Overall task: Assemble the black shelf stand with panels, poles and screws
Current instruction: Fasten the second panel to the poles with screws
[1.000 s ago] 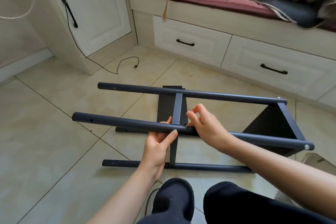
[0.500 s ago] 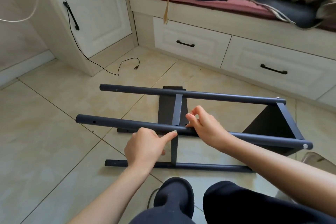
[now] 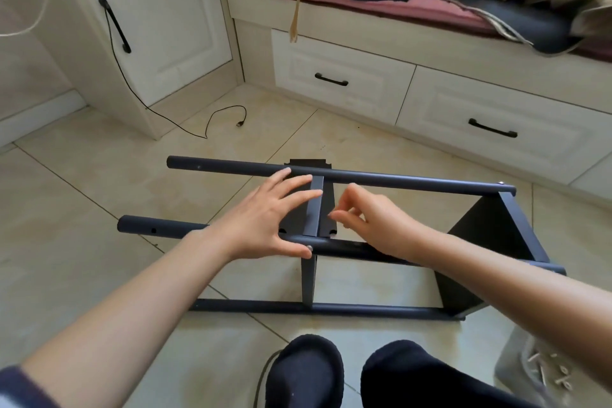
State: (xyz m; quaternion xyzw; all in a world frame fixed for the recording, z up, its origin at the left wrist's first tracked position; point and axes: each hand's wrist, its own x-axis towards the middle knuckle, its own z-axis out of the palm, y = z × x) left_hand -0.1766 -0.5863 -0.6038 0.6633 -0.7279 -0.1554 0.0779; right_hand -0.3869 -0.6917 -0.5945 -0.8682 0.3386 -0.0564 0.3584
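The black shelf stand lies on its side on the tiled floor. Its far upper pole (image 3: 397,180) and near upper pole (image 3: 159,228) run left to right, and a lower pole (image 3: 258,305) rests on the floor. A middle panel (image 3: 316,205) stands edge-on between them, and an end panel (image 3: 490,242) closes the right end. My left hand (image 3: 265,219) is spread flat over the middle panel, its thumb beside a silver screw (image 3: 310,247) in the near pole. My right hand (image 3: 374,222) hovers right of the panel, fingers loosely curled, with nothing visible in them.
A clear bag of screws (image 3: 543,371) lies at the bottom right. My legs in black socks (image 3: 304,371) sit just in front of the stand. A black cable (image 3: 225,119) trails on the floor by the white cabinet, and drawers (image 3: 341,79) line the back.
My left hand let go of the near pole and moved up to spread over the middle panel. My right hand lifted off the pole. A screw head now shows there.
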